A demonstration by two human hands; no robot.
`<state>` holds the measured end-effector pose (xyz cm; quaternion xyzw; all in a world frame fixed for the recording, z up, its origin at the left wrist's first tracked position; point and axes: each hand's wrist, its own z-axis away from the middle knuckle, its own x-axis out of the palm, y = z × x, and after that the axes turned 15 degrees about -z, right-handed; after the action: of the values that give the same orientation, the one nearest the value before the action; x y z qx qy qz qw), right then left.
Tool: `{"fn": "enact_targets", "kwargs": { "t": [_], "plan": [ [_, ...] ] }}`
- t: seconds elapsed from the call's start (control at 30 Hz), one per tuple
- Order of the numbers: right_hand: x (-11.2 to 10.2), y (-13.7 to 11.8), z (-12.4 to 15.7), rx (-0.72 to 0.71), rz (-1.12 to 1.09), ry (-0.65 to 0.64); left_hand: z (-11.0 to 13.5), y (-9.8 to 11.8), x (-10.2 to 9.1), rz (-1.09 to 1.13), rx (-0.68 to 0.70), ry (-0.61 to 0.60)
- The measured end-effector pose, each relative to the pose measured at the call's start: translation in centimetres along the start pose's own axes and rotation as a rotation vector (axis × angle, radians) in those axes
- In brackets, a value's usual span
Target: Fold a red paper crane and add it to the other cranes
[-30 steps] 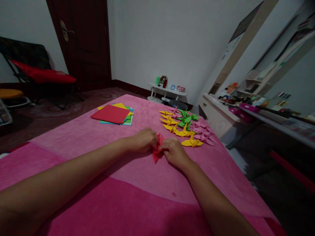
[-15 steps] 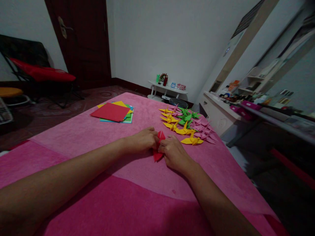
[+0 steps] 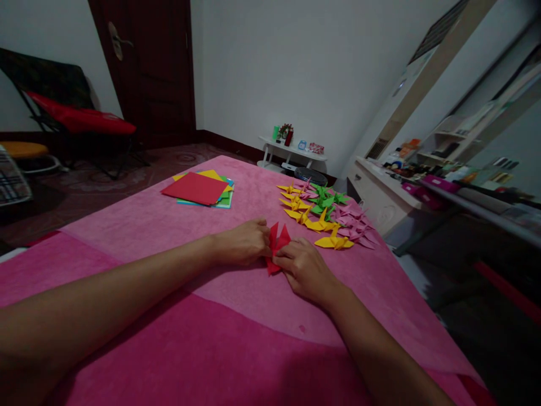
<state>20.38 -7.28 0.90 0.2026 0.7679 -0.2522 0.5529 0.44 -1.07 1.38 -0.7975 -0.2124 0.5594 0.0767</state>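
A red folded origami paper (image 3: 280, 239) lies on the pink-covered table (image 3: 236, 304) between my hands, two pointed flaps spread apart at its far end. My left hand (image 3: 250, 242) grips its left side, with the fingers closed on the edge. From the right, my right hand (image 3: 305, 266) pinches the lower part of the same paper. Its middle is partly hidden by my fingers. Just beyond my right hand sit several folded yellow paper cranes (image 3: 335, 241), with green paper cranes (image 3: 323, 198) and pink paper cranes (image 3: 353, 223) grouped behind and beside them.
A stack of coloured paper sheets (image 3: 196, 189), red on top, lies at the far left of the table. Beyond the table are a white shelf (image 3: 291, 148), a folding chair (image 3: 80, 118) and a dark door (image 3: 152, 73). A cluttered dresser (image 3: 384, 186) stands at right.
The far end of the red paper has gone from one narrow closed point to two flaps spread apart. My hands stay near the same spot; the view has shifted slightly.
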Motion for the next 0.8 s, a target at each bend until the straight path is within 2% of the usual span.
{"fn": "enact_targets", "kwargs": {
  "t": [0.37, 0.6, 0.8],
  "plan": [
    [1.1, -0.4, 1.1, -0.008, 0.018, 0.076, 1.2, 0.9, 0.8, -0.132, -0.035, 0.003],
    [1.4, -0.5, 1.2, -0.003, 0.002, 0.118, 1.5, 0.9, 0.7, -0.073, -0.042, 0.017],
    [1.4, -0.8, 1.1, 0.000, 0.032, 0.082, 1.6, 1.0, 0.7, -0.065, -0.043, 0.016]
  ]
}}
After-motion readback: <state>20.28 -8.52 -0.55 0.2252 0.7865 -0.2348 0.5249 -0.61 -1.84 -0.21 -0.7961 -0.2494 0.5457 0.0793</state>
